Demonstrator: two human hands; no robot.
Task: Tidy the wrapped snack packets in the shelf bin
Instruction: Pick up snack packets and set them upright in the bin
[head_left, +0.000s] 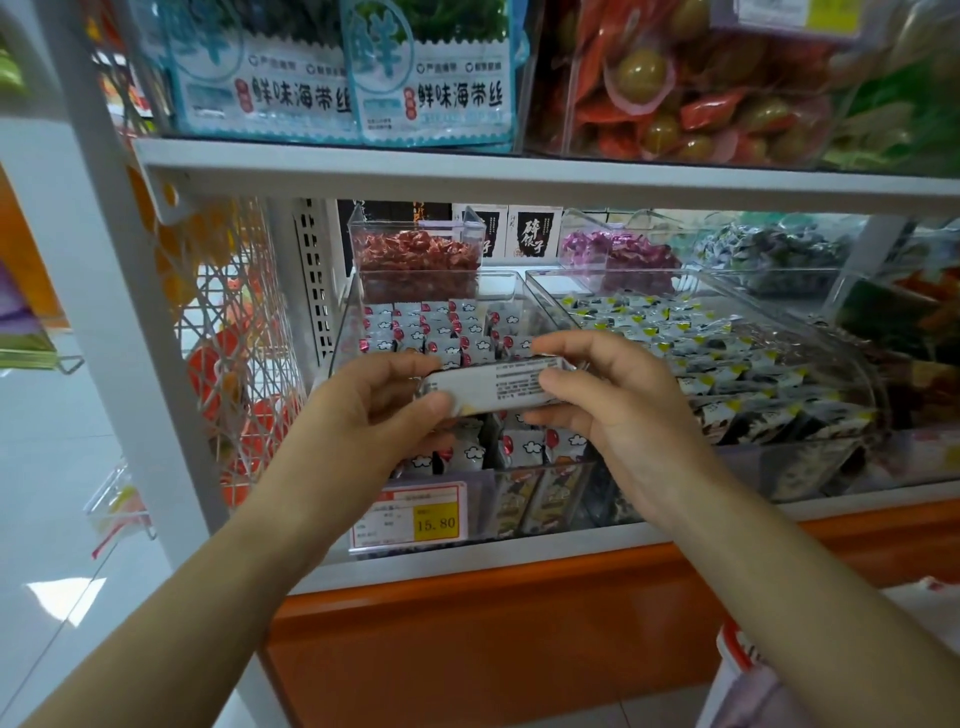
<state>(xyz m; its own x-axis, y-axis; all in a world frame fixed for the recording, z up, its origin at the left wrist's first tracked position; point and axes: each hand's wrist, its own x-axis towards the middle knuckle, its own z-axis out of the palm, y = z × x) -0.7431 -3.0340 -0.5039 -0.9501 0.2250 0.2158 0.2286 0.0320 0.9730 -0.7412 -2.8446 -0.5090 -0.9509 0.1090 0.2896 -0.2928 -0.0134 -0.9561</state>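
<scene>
**Back rows neat, front of bin left to do**

The white shelf (363, 171) across mid frame carries a clear bin (340, 332) at centre. Its cloud-printed snack packets (441, 327) stand in tidy rows at the back. Those at the front, below the hands, look looser. The left hand (374, 410) and right hand (613, 400), near each other, each pinch 1 end of a white packet bundle (498, 384) held above the bin's middle, not yet placed.

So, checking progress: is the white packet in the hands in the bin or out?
Out. The left hand and right hand grip the white packet over the rows in the clear bin.
</scene>
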